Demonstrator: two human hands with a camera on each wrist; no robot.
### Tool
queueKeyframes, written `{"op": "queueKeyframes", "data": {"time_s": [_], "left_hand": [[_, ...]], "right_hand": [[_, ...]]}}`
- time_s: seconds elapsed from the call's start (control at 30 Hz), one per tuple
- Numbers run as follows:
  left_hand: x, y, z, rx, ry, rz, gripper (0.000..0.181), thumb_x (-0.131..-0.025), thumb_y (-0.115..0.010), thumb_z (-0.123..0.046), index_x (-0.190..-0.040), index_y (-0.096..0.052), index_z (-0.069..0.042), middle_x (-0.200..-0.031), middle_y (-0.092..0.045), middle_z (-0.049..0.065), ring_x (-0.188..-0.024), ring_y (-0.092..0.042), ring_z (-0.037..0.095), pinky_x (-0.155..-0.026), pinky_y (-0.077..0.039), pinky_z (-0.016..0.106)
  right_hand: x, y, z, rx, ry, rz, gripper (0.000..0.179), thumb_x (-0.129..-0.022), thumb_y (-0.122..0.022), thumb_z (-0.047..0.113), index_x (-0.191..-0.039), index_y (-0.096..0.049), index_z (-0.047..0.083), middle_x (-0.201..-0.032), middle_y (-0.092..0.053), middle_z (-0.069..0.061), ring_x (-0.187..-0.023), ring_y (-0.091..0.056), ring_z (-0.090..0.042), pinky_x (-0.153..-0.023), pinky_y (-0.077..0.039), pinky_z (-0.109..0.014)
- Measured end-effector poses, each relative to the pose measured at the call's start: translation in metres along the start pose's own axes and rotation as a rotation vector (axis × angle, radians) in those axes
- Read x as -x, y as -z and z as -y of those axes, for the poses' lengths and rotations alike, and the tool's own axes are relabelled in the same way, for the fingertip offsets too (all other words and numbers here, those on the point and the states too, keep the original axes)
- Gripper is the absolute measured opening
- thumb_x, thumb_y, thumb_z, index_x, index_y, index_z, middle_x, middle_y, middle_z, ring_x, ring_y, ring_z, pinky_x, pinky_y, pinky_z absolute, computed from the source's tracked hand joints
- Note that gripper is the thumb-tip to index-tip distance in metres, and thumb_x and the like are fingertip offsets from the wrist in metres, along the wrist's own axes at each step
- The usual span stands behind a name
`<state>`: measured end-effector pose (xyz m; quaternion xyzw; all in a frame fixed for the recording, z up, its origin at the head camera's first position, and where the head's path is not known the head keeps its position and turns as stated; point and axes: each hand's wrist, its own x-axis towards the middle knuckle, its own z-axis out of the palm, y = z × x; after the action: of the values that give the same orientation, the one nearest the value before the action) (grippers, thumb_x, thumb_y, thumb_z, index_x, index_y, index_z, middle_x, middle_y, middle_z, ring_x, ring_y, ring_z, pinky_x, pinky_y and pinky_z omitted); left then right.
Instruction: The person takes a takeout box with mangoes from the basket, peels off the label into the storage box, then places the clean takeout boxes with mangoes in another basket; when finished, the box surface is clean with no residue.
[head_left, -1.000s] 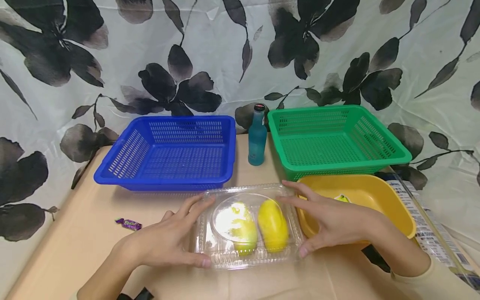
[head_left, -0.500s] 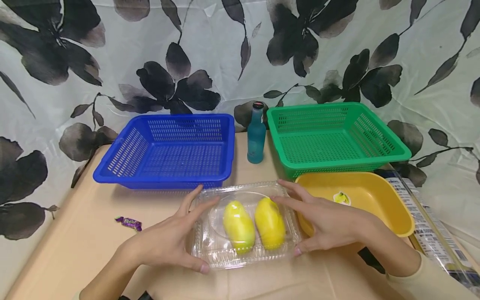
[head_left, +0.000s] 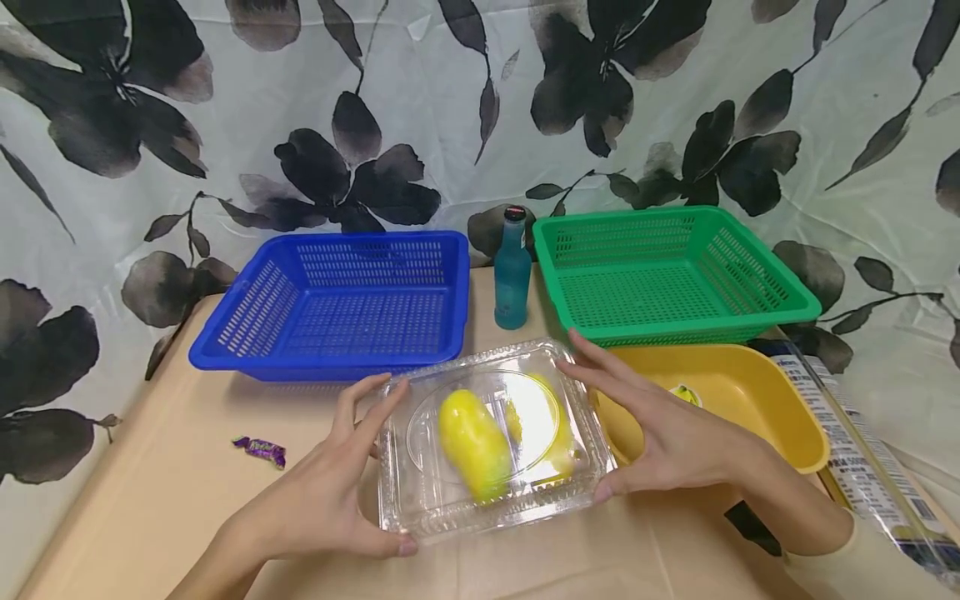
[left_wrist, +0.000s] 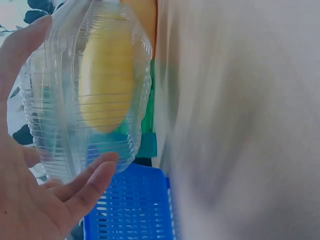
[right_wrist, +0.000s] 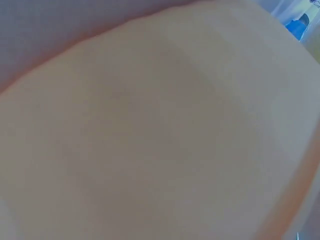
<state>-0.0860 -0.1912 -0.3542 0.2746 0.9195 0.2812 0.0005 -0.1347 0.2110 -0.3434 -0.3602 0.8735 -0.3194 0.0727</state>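
Both hands hold a clear plastic clamshell box (head_left: 480,523) by its two ends, tilted with its right end higher in the head view. Inside lie two yellow mangoes, the left mango (head_left: 472,442) plainly seen and the right mango (head_left: 561,450) partly hidden by lid glare. My left hand (head_left: 322,492) grips the left end, thumb at the near corner and fingers at the far one. On the right end, my right hand (head_left: 667,433) grips likewise. The left wrist view shows the box side (left_wrist: 60,100) raised off the table. A blurred close surface fills most of the right wrist view.
Behind the box stand a blue basket (head_left: 330,362), a teal bottle (head_left: 512,287) and a green basket (head_left: 682,329). A yellow tub (head_left: 750,392) with a small fruit sticker (head_left: 686,395) sits right. A purple-wrapped candy (head_left: 259,451) lies left; a plastic-wrapped package (head_left: 847,450) lies far right.
The box has come up and turned slightly, its right end rising and its near left corner dipping. Both hands have moved with it. The lid glare has shifted onto the right mango.
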Motion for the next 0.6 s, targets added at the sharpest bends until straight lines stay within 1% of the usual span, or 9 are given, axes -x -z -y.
{"op": "queueKeyframes", "data": {"time_s": [0.1, 0.2, 0.3, 0.37, 0.47, 0.53, 0.57, 0.6], "left_hand": [[0.002, 0.000, -0.003, 0.021, -0.021, -0.033, 0.142, -0.057, -0.091, -0.071, -0.167, -0.012, -0.026, -0.166, -0.008, 0.006, -0.102, -0.057, 0.008, -0.079, -0.057, 0.033], [0.002, 0.004, -0.006, 0.021, -0.018, -0.036, 0.144, -0.056, -0.091, -0.071, -0.167, -0.011, -0.027, -0.167, -0.005, 0.001, -0.103, -0.055, 0.007, -0.075, -0.055, 0.030], [-0.001, 0.013, -0.011, 0.014, -0.034, -0.049, 0.147, -0.056, -0.093, -0.068, -0.167, -0.008, -0.024, -0.168, -0.002, 0.000, -0.105, -0.052, 0.006, -0.077, -0.055, 0.031], [-0.005, 0.021, -0.013, 0.004, -0.058, -0.065, 0.148, -0.057, -0.094, -0.066, -0.167, -0.005, -0.021, -0.169, 0.000, 0.001, -0.110, -0.053, 0.008, -0.082, -0.057, 0.035], [-0.014, 0.031, -0.016, 0.002, -0.087, -0.077, 0.148, -0.058, -0.094, -0.065, -0.167, -0.004, -0.021, -0.169, 0.001, 0.003, -0.130, -0.048, 0.021, -0.093, -0.057, 0.046], [-0.021, 0.032, -0.016, 0.010, -0.096, -0.070, 0.148, -0.059, -0.093, -0.065, -0.167, -0.002, -0.021, -0.170, 0.003, 0.003, -0.143, -0.038, 0.031, -0.098, -0.054, 0.054], [-0.024, 0.032, -0.016, 0.021, -0.089, -0.065, 0.148, -0.059, -0.093, -0.065, -0.167, -0.001, -0.023, -0.170, 0.005, 0.001, -0.147, -0.031, 0.034, -0.100, -0.053, 0.055], [-0.028, 0.031, -0.016, 0.037, -0.091, -0.061, 0.148, -0.060, -0.094, -0.064, -0.167, 0.000, -0.023, -0.170, 0.006, 0.001, -0.148, -0.029, 0.035, -0.101, -0.052, 0.056]], "right_hand": [[0.001, 0.002, 0.001, -0.018, -0.001, 0.017, 0.119, -0.069, -0.090, 0.055, -0.164, -0.020, 0.037, -0.174, 0.001, 0.007, -0.159, -0.011, -0.033, -0.109, -0.033, -0.073], [0.002, 0.004, 0.003, -0.032, 0.001, 0.035, 0.121, -0.070, -0.091, 0.053, -0.165, -0.017, 0.036, -0.174, -0.001, 0.008, -0.158, -0.013, -0.034, -0.108, -0.035, -0.072], [0.001, 0.011, 0.006, -0.042, 0.009, 0.023, 0.121, -0.071, -0.092, 0.048, -0.165, -0.017, 0.034, -0.173, -0.004, 0.007, -0.157, -0.018, -0.035, -0.106, -0.040, -0.070], [-0.001, 0.017, 0.009, -0.056, 0.011, 0.009, 0.120, -0.072, -0.093, 0.044, -0.165, -0.017, 0.035, -0.173, -0.004, 0.008, -0.156, -0.021, -0.035, -0.105, -0.044, -0.066], [-0.004, 0.028, 0.012, -0.057, 0.018, -0.010, 0.121, -0.072, -0.094, 0.040, -0.165, -0.016, 0.035, -0.173, -0.003, 0.008, -0.154, -0.027, -0.033, -0.106, -0.047, -0.058], [-0.004, 0.034, 0.013, -0.047, 0.035, -0.020, 0.123, -0.072, -0.094, 0.037, -0.166, -0.015, 0.033, -0.173, -0.003, 0.006, -0.154, -0.029, -0.030, -0.107, -0.047, -0.049], [-0.003, 0.038, 0.012, -0.035, 0.042, -0.027, 0.123, -0.071, -0.095, 0.036, -0.166, -0.016, 0.031, -0.173, -0.004, 0.006, -0.154, -0.029, -0.027, -0.108, -0.047, -0.044], [-0.003, 0.041, 0.012, -0.031, 0.049, -0.033, 0.124, -0.071, -0.095, 0.035, -0.166, -0.016, 0.030, -0.173, -0.004, 0.005, -0.154, -0.029, -0.024, -0.109, -0.046, -0.040]]}}
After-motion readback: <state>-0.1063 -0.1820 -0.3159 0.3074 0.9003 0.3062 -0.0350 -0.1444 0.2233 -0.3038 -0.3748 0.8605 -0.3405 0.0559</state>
